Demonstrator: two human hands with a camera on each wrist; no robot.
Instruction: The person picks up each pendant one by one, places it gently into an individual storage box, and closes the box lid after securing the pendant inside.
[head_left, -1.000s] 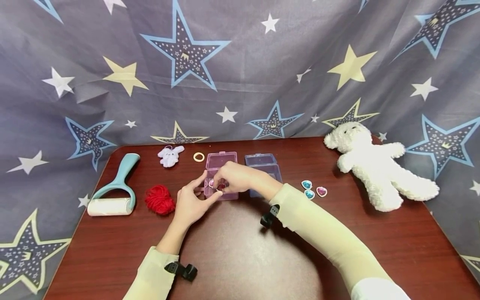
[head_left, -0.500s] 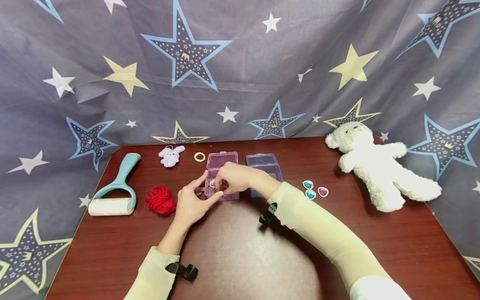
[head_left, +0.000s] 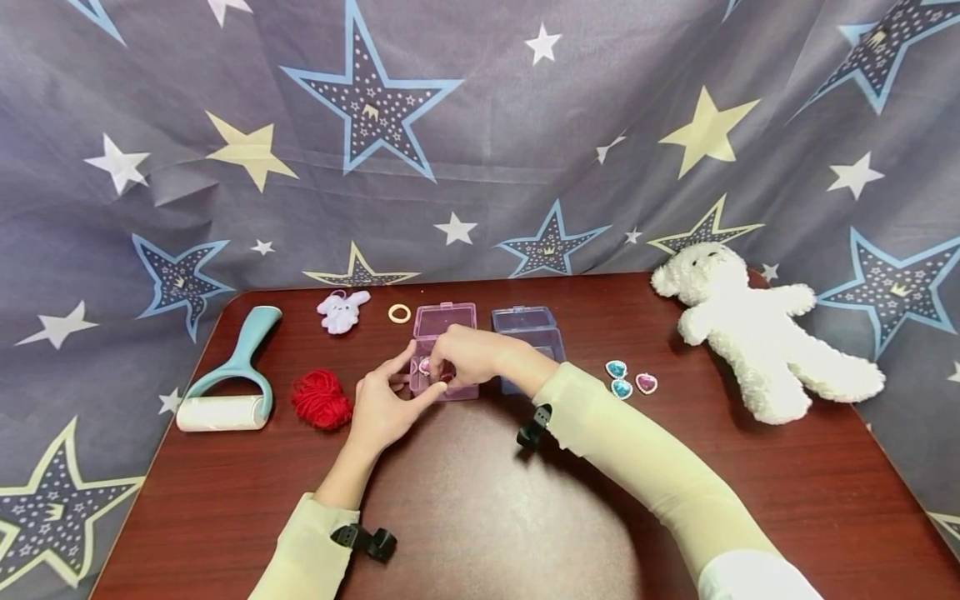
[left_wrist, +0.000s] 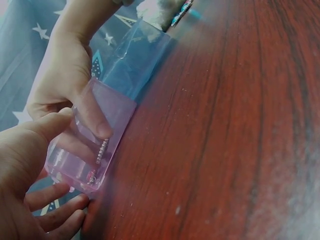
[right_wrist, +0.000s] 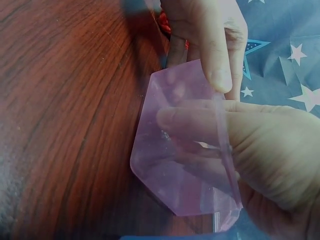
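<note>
A clear pink box [head_left: 444, 350] with its lid up stands at the table's middle, seen close in the wrist views [left_wrist: 92, 145] [right_wrist: 182, 160]. My left hand [head_left: 384, 402] grips its left end, with the thumb [right_wrist: 216, 50] on the wall and the fingers [left_wrist: 55, 195] along the base. My right hand [head_left: 467, 354] reaches into the box from the right. Its fingertips [left_wrist: 97, 122] pinch a pink heart gem [head_left: 423, 365], which shows edge-on with rhinestones [left_wrist: 101, 152] inside the box.
A clear blue box [head_left: 528, 329] stands just right of the pink one. Three heart gems [head_left: 627, 380] and a white teddy bear [head_left: 757, 333] lie further right. To the left are red yarn [head_left: 321, 398], a lint roller [head_left: 225, 379], a small white bunny [head_left: 341, 310] and a ring [head_left: 399, 313].
Hardly anything differs. My right fingertips have settled a little lower into the pink box with the gem. My left hand keeps the same hold.
</note>
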